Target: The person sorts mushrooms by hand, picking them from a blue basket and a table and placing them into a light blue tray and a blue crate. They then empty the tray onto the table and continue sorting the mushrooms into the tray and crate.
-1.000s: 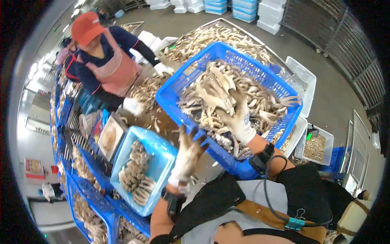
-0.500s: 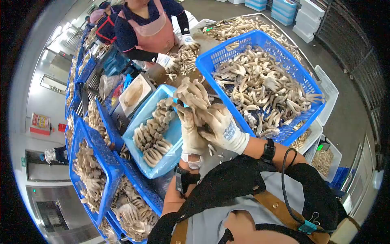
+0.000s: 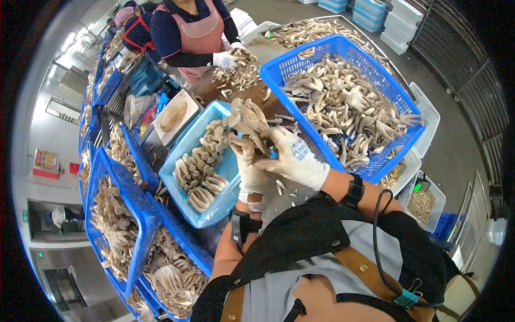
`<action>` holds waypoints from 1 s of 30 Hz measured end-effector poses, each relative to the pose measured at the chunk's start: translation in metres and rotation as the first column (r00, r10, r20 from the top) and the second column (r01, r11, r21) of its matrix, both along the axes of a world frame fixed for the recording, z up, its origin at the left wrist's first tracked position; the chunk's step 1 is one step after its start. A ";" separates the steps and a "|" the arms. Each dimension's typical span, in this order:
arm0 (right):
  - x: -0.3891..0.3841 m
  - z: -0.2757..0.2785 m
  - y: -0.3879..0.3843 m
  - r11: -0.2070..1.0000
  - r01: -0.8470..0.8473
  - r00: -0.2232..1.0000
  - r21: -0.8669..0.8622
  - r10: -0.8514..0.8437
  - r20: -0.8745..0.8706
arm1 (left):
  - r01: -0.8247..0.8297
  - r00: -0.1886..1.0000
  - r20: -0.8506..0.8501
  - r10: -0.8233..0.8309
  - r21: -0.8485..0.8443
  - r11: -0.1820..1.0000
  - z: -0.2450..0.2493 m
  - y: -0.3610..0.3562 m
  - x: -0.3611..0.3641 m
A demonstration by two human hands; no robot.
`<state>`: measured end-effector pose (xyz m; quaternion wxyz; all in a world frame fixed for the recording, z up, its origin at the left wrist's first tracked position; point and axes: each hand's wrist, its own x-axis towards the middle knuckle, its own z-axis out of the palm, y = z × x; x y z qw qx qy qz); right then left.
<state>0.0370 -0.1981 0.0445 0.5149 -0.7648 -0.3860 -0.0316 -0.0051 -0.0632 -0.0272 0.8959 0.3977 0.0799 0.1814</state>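
Observation:
A cluster of long-stemmed grey-brown mushrooms [image 3: 248, 118] stands up from my left hand [image 3: 250, 170], whose gloved fingers are closed around its base. My right hand [image 3: 296, 156], also in a white glove, has its fingertips bent against the base of the same cluster. What lies under those fingertips is partly hidden. Just left of my hands, a light-blue lined box [image 3: 229, 166] contains rows of mushrooms. To the right, a blue perforated basket [image 3: 398, 156] is heaped with loose mushrooms. Small stem pieces [image 3: 280, 187] lie on the metal table below my right hand.
Across the table, a co-worker in a pink apron [image 3: 199, 37] handles a pile of mushroom pieces [image 3: 236, 78]. Stacked blue crates [image 3: 147, 236] of mushroom clusters stand at left. A white scale [image 3: 174, 119] sits behind the lined box. White bins [image 3: 429, 201] stand at right.
My right hand's fingers have shifted and bent at the cluster's base, its wrist slightly turned. The co-worker's hands have come together over the pile. The view has shifted slightly.

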 end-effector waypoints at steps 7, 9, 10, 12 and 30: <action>-0.002 0.011 0.008 0.967 0.215 0.903 -0.138 -0.143 0.406 | -0.019 1.000 -0.001 0.019 0.055 0.998 0.008 -0.009 0.004; -0.002 0.011 0.008 0.991 0.091 0.956 -0.096 -0.060 0.286 | 0.001 1.000 0.002 -0.001 -0.029 1.000 -0.005 0.000 0.009; -0.001 0.011 0.008 0.997 0.030 0.973 -0.068 -0.013 0.228 | 0.011 1.000 0.007 -0.011 -0.069 0.998 -0.006 0.004 0.010; 0.003 0.007 -0.003 0.993 -0.042 0.998 -0.112 0.048 0.051 | 0.127 0.991 0.082 -0.109 -0.255 0.959 0.024 0.002 0.004; 0.008 0.016 0.019 0.953 -0.001 0.755 -0.304 0.201 0.624 | 0.100 0.975 0.207 -0.074 -0.114 0.989 0.045 0.022 0.000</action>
